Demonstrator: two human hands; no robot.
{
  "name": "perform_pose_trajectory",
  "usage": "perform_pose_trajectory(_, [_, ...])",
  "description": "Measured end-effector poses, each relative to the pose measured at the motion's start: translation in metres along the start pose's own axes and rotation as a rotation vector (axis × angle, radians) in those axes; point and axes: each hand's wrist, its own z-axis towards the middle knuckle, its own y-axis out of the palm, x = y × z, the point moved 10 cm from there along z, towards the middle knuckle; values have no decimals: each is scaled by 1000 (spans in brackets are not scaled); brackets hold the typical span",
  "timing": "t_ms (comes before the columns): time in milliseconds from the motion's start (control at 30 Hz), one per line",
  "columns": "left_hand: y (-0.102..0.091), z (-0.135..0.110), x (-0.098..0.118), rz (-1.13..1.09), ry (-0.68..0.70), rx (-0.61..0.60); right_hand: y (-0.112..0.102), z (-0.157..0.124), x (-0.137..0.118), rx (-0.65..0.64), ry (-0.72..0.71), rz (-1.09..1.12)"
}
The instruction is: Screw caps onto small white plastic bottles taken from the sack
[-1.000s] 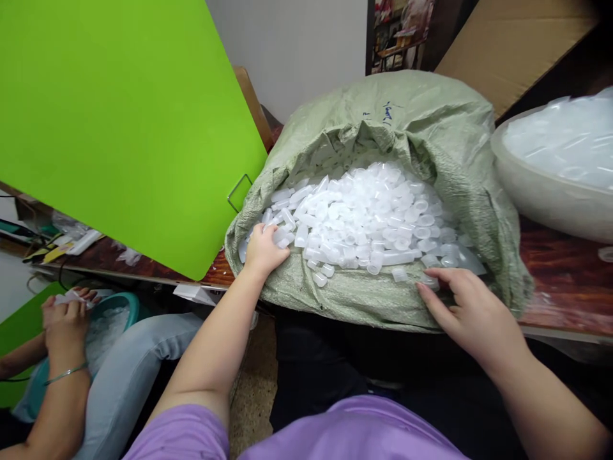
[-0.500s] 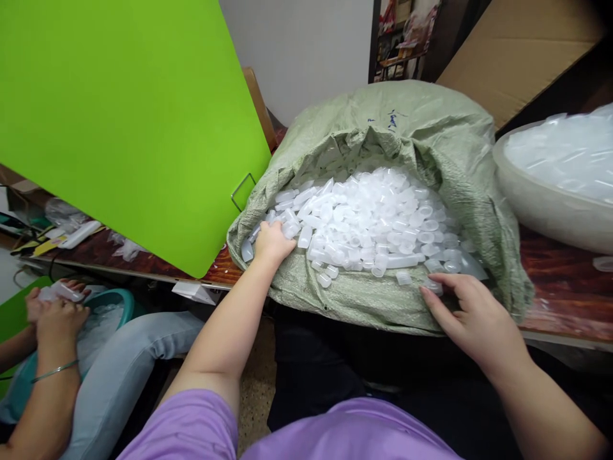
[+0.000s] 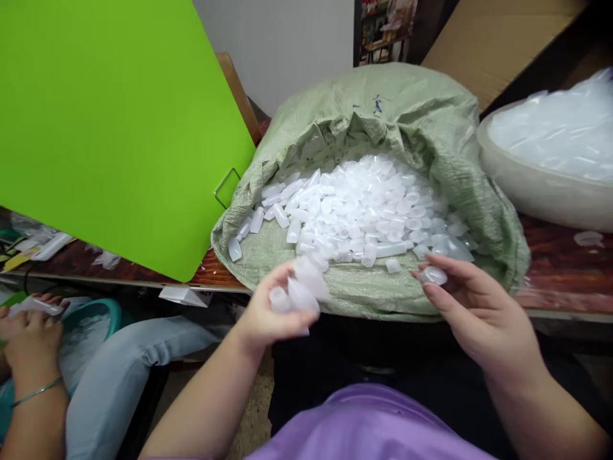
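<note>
A pale green woven sack (image 3: 383,99) lies on its side with its mouth toward me. Translucent white plastic caps (image 3: 354,204) are heaped inside it and spill onto the lower flap. In front of the mouth, at the left, my left hand (image 3: 272,313) is cupped around several caps (image 3: 301,287), slightly blurred. At the right front, my right hand (image 3: 483,313) pinches one clear cap (image 3: 433,276) between thumb and fingers, just above the flap's edge.
To the right stands a whitish bowl (image 3: 541,188) piled with translucent pieces. A bright green board (image 3: 119,128) with a wire loop leans at the left. Below it, a co-worker's hands (image 3: 36,332) hold translucent pieces beside a teal basin (image 3: 115,313). Cardboard (image 3: 498,45) rises behind.
My left hand has come out of the sack's left side toward me, now carrying several caps. My right hand has lifted a cap off the flap. The view has shifted slightly.
</note>
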Motion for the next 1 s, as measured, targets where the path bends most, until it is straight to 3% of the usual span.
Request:
perform_pose_trajectory(100, [72, -29, -7, -304, -24, -374, 29, -7, -19, -197, 59, 228])
perform_pose_trajectory(200, [103, -42, -26, -514, -96, -503, 51, -19, -28, -424, 91, 258])
perform_pose_trajectory(367, [118, -49, -61, -684, -250, -577, 57, -41, -17, -659, 100, 156])
perform_pose_trajectory(533, [125, -52, -96, -720, -442, -612, 54, -58, -11, -774, -132, -74])
perform_pose_trajectory(733, [139, -62, -125, -785, -669, -713, 58, -89, 6, -899, -297, -364])
perform_pose_trajectory(800, [142, -64, -127, -800, -693, -733, 58, -92, 17, -880, -195, -338])
perform_pose_trajectory(900, [146, -65, -128, -809, -711, -735, 57, -90, 45, -792, 123, -295])
perform_pose_trajectory(1000, [148, -67, -135, -760, -745, -709, 57, -95, 69, -792, 317, -465])
